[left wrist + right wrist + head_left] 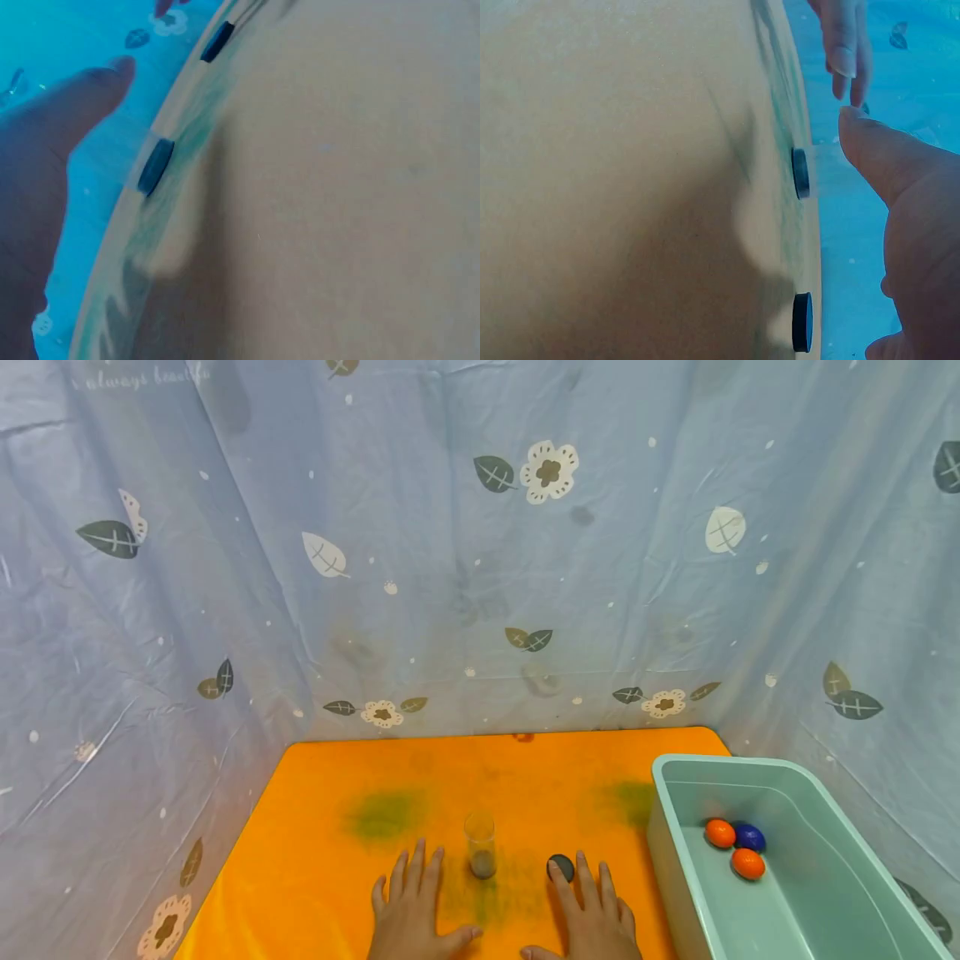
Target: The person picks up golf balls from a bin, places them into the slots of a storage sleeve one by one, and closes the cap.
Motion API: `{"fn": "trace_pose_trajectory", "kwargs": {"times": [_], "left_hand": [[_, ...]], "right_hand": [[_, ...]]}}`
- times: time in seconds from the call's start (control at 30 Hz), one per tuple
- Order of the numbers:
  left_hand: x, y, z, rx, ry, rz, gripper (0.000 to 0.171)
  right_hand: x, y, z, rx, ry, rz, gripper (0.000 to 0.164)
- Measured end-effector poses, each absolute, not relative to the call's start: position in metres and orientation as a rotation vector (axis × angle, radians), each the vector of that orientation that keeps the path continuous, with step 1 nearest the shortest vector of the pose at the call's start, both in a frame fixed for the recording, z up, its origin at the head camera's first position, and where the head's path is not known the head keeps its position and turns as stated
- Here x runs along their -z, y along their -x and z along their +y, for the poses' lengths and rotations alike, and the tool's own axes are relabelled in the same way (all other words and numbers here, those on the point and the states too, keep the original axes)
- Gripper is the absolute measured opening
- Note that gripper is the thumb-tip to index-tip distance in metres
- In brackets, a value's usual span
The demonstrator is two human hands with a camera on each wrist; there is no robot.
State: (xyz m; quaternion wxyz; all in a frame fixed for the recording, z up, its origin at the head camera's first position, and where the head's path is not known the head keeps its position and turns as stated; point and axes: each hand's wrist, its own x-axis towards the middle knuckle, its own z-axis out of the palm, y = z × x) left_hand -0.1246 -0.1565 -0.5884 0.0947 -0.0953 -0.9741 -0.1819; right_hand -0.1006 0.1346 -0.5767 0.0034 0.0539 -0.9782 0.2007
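Note:
A clear, colourless cylinder (480, 833) with a dark base stands upright on the orange table, between my hands. To its right lies a flat black disc (561, 868), like a cap. My left hand (411, 910) spreads its fingers palm down, just left of the cylinder, and holds nothing. My right hand (596, 914) is spread as well, its index fingertip overlapping the disc in the head view. From the left wrist view, the cylinder's dark base (155, 166) shows beyond my thumb. In the right wrist view the disc (802, 322) sits apart from the thumb.
A pale green bin (678, 835) stands at the right side of the orange table (322, 877). Inside it are two orange egg-shaped pieces (748, 863) and a blue one (750, 837). A patterned curtain (450, 568) surrounds the table's back and sides.

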Motion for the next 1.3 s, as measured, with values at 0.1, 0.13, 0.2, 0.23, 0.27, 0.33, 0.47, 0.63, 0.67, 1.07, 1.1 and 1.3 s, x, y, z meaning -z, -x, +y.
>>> {"fn": "trace_pose_trajectory", "kwargs": {"times": [0.1, 0.13, 0.2, 0.23, 0.27, 0.33, 0.47, 0.63, 0.67, 1.07, 1.1, 1.3], "left_hand": [[0.587, 0.128, -0.156, 0.644, 0.316, -2.817, 0.116], [0.586, 0.130, -0.155, 0.714, 0.332, -2.797, 0.114], [0.580, 0.137, -0.153, 0.908, 0.354, -2.762, 0.113], [0.577, 0.142, -0.151, 1.039, 0.357, -2.739, 0.112], [0.574, 0.147, -0.148, 1.190, 0.355, -2.707, 0.110], [0.569, 0.159, -0.139, 1.483, 0.341, -2.615, 0.108], [0.569, 0.179, -0.115, 1.824, 0.325, -2.456, 0.110], [0.573, 0.194, -0.088, 1.985, 0.324, -2.298, 0.095], [0.573, 0.196, -0.084, 2.018, 0.304, -2.264, 0.086], [0.584, 0.206, -0.072, 2.045, 0.289, -2.157, 0.029], [0.585, 0.206, -0.072, 2.042, 0.300, -2.155, 0.028], [0.590, 0.204, -0.072, 2.046, 0.305, -2.152, 0.025]], "right_hand": [[0.577, 0.098, 0.133, -0.612, -0.164, -3.058, 0.117], [0.577, 0.097, 0.133, -0.609, -0.164, -3.056, 0.117], [0.577, 0.096, 0.132, -0.605, -0.164, -3.052, 0.117], [0.577, 0.095, 0.132, -0.605, -0.165, -3.048, 0.117], [0.577, 0.095, 0.131, -0.606, -0.166, -3.044, 0.117], [0.576, 0.094, 0.130, -0.605, -0.166, -3.031, 0.117], [0.574, 0.092, 0.127, -0.599, -0.179, -2.974, 0.116], [0.573, 0.089, 0.123, -0.608, -0.218, -2.873, 0.113], [0.573, 0.088, 0.122, -0.617, -0.225, -2.860, 0.111], [0.565, 0.091, 0.123, -0.662, -0.349, -2.782, 0.107], [0.563, 0.092, 0.124, -0.657, -0.379, -2.751, 0.106], [0.534, 0.088, 0.126, -0.802, -0.478, -2.619, 0.100]]}}
